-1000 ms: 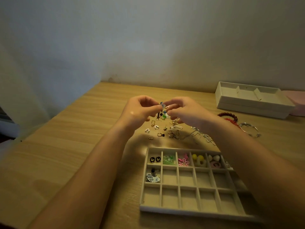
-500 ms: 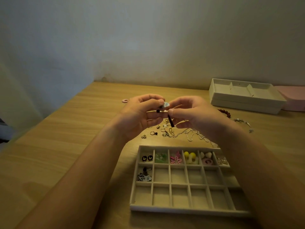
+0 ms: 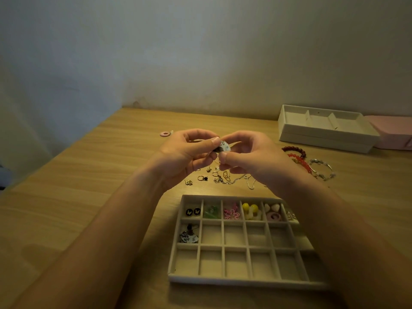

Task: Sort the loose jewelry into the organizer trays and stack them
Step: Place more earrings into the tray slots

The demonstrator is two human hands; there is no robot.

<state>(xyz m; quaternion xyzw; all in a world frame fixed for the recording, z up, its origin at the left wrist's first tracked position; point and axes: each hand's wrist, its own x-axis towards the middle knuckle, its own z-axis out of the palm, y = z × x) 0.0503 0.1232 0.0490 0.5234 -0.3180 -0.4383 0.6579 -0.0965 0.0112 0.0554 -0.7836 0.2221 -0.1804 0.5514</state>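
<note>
Together, the left hand (image 3: 187, 152) and right hand (image 3: 247, 157) pinch a small white patterned earring (image 3: 224, 146) over the wooden tabletop (image 3: 89, 197), beyond the beige gridded organizer tray (image 3: 234, 280).

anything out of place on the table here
One thing: a pink ring lies alone on the table, well off to the left of the loose jewelry pile it would belong with. Nothing looks spilled or damaged.
</note>
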